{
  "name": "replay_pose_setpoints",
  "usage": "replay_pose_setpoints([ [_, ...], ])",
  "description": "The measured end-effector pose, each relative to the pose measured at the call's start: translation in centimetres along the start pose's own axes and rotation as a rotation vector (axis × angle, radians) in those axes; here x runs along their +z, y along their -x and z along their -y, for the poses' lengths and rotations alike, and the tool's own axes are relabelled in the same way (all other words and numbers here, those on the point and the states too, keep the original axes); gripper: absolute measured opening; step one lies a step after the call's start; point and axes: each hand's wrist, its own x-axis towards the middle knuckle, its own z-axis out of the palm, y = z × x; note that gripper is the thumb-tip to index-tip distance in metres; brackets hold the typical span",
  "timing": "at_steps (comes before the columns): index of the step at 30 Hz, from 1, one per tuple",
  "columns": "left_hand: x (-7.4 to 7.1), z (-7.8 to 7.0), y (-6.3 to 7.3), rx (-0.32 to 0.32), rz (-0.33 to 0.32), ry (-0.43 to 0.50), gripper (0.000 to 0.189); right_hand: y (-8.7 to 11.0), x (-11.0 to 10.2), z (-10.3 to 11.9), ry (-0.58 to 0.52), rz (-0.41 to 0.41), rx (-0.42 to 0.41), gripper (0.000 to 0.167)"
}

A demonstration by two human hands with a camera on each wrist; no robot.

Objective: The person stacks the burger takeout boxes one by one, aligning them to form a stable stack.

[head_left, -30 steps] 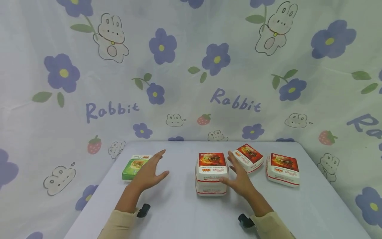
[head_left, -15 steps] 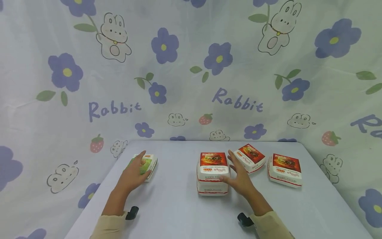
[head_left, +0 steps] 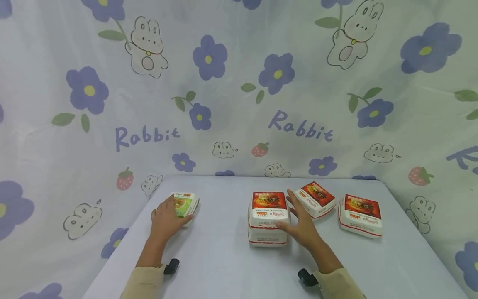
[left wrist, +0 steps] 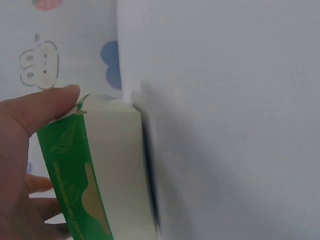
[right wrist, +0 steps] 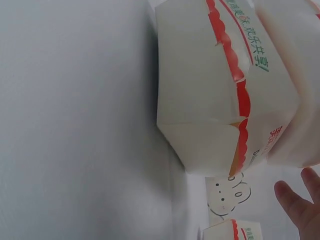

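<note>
My left hand (head_left: 164, 218) grips a green and white burger box (head_left: 189, 201) at the table's left side. In the left wrist view its thumb lies on a corner of the green box (left wrist: 120, 165), the fingers on the far side. At the middle, a red-topped burger box (head_left: 269, 212) is stacked on another white burger box (head_left: 267, 238). Beside the stack's right side is my right hand (head_left: 304, 226), thumb and fingers spread around the upper box's corner. The right wrist view shows the lower box (right wrist: 200, 90) close up, with fingertips (right wrist: 284, 190) just off the upper one.
Two more red-topped burger boxes lie to the right: a turned one (head_left: 315, 199) behind my right hand and another (head_left: 360, 216) farther right. Everything rests on a white table (head_left: 224, 270). A rabbit-and-flower curtain (head_left: 231, 104) hangs behind it.
My left hand moved left onto the green burger box, which now sits turned and farther right than a second ago. The right hand stays beside the stack.
</note>
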Motion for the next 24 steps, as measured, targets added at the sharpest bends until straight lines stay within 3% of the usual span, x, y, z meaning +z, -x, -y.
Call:
replay_pose_setpoints([
  [5,0.3,-0.3,-0.6,-0.012,0.072,0.016,0.101,-0.1,0.0,-0.2,0.008,0.000,-0.002,0.106],
  [11,0.2,-0.6,-0.8,-0.031,0.110,0.061,0.086,-0.1,0.1,-0.5,-0.004,0.003,-0.024,0.105],
  [14,0.1,-0.4,-0.9,-0.030,0.074,0.082,0.081,-0.2,0.1,-0.6,-0.013,0.007,-0.043,0.104],
  [18,0.0,-0.1,-0.7,-0.018,-0.027,0.070,0.076,-0.2,0.1,-0.6,-0.011,0.012,-0.048,0.104],
  [21,0.0,0.1,-0.5,-0.075,-0.063,0.086,0.069,-0.2,0.1,-0.6,-0.011,0.014,-0.044,0.104],
  [24,0.0,0.4,-0.2,-0.196,-0.046,0.175,0.067,-0.1,0.1,-0.6,-0.012,0.015,-0.032,0.103],
])
